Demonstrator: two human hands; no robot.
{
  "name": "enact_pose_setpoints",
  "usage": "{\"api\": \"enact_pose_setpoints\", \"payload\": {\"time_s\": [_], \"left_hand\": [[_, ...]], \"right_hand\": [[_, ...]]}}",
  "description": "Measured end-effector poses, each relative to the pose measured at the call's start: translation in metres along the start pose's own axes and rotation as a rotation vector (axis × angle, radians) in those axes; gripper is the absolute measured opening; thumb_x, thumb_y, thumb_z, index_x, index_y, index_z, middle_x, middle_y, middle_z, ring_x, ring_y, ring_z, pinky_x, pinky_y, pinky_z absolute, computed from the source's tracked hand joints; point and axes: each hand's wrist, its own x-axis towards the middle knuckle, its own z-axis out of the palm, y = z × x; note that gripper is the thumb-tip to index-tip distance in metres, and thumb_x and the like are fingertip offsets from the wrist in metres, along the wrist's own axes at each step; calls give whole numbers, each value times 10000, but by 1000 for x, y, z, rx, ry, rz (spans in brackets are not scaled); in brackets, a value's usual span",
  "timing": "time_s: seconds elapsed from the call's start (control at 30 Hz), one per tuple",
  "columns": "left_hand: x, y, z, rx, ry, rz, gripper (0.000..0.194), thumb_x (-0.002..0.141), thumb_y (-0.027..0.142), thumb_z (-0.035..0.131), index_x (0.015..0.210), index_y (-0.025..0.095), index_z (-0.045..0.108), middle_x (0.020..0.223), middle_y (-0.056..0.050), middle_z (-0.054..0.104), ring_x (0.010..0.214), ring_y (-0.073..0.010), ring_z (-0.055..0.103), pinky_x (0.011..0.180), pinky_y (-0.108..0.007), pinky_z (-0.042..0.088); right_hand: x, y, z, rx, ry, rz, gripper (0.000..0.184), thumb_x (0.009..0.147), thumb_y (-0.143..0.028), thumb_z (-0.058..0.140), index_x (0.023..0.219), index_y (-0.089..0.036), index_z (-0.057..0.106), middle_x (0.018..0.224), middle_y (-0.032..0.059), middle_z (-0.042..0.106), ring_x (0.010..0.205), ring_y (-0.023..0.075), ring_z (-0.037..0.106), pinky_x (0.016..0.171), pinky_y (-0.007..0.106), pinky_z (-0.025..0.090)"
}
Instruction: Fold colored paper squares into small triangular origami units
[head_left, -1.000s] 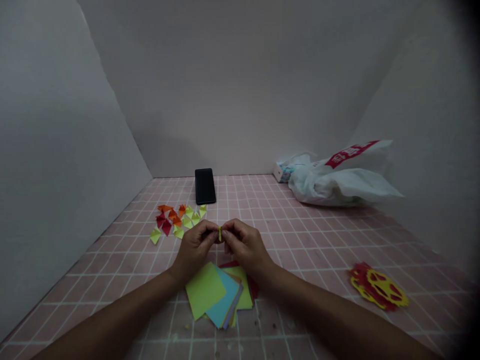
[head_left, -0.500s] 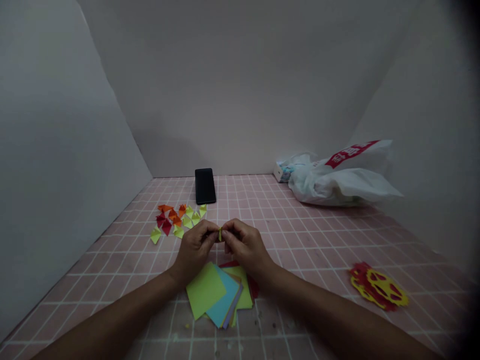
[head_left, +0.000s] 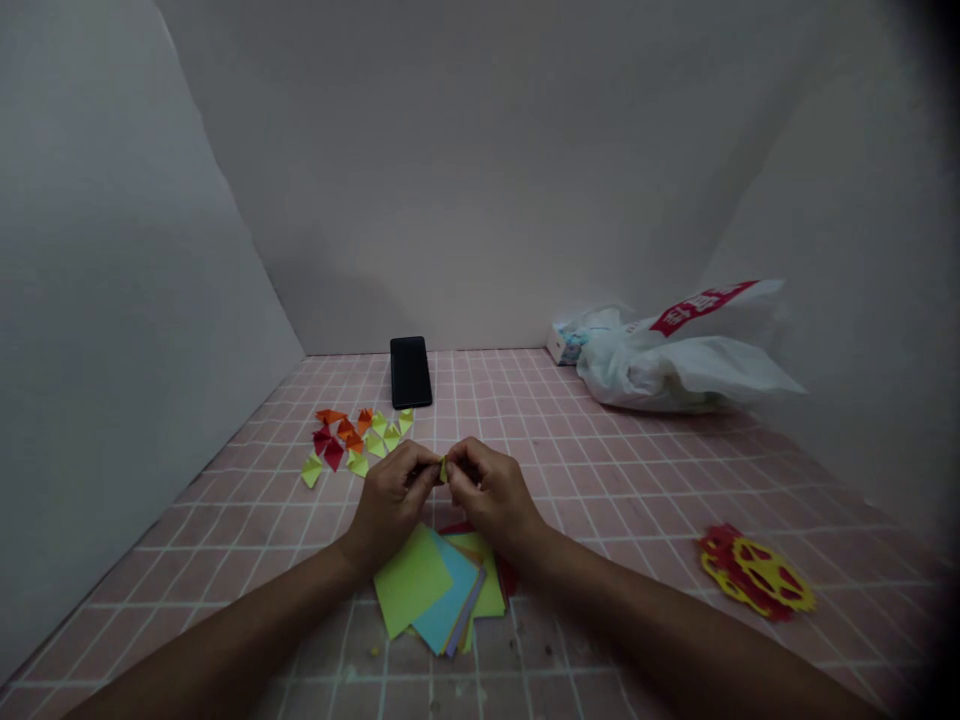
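Both hands (head_left: pixel 386 500) pinch a small yellow paper piece (head_left: pixel 443 470) — fanned coloured sheets (head_left: pixel 412 585) lie near

Worn on your head, the lone camera faces forward and down across the counter (head_left: pixel 622 500), close above your forearms (head_left: pixel 232 635), with your left hand (head_left: pixel 386 500) and right hand (head_left: pixel 495 495) at lower center and the pale back wall (head_left: pixel 480 200) spanning the frame's upper half.

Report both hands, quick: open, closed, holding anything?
Left hand: closed, pinching a small yellow paper.
Right hand: closed, pinching the same yellow paper.
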Motion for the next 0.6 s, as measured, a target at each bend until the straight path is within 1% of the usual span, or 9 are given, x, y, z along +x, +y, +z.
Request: {"api": "enact_pose_setpoints", "payload": {"time_s": [0.2, 0.47, 0.6], "left_hand": [[1, -1, 0, -17, 7, 0, 87, 885, 168, 531, 822, 178, 590, 774, -3, 579, 726, -124, 558, 683, -251, 435], [1, -2, 1, -49, 5, -21, 87, 886, 186, 535, 816, 178, 587, 769, -4, 580, 721, -128, 567, 686, -258, 442], [1, -3, 1, -30, -1, -14, 90, 886, 183, 532, 815, 180, 586, 764, -3, 582, 718, -129, 567, 683, -259, 440]], "right_hand": [[0, 0, 0, 18, 17, 6, 91, 815, -166, 504, 736, -177, 548, 660, -14, 566, 571, 98, 505, 538, 210, 392], [-1, 3, -2, 116, -40, 7, 90, 849, -184, 495, 811, -178, 577, 734, -6, 604, 572, 89, 525, 546, 209, 419], [-1, 1, -2, 118, -44, 14, 99, 845, -175, 492, 803, -176, 582, 728, -4, 606, 577, 92, 531, 547, 207, 425]]}}
